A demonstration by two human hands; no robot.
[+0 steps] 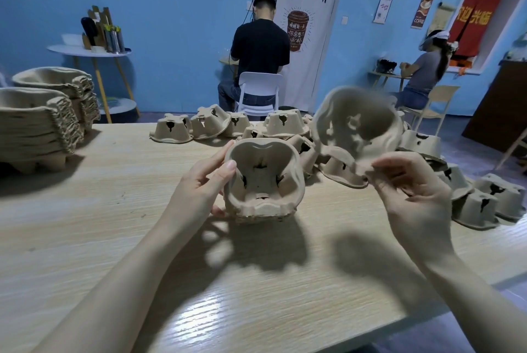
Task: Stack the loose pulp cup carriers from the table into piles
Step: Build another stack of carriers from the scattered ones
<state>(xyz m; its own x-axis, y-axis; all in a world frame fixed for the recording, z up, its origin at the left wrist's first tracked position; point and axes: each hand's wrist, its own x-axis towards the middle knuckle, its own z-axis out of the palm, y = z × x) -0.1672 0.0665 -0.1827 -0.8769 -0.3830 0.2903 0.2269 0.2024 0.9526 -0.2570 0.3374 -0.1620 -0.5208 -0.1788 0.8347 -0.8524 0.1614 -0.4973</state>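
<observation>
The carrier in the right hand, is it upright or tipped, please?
Tipped. The carrier, pinched by the right hand at its lower rim, is raised off the table, its hollow facing the camera.

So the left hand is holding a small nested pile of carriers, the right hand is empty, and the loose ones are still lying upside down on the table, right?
Not quite: the right hand is not empty. The head view shows it pinching a single carrier by its rim. The rest holds: the left hand holds a small nested pile, and the loose ones lie upside down on the table.

Two bare forearms, sleeveless and unadorned, with short-nailed fingers [230,165]
</observation>
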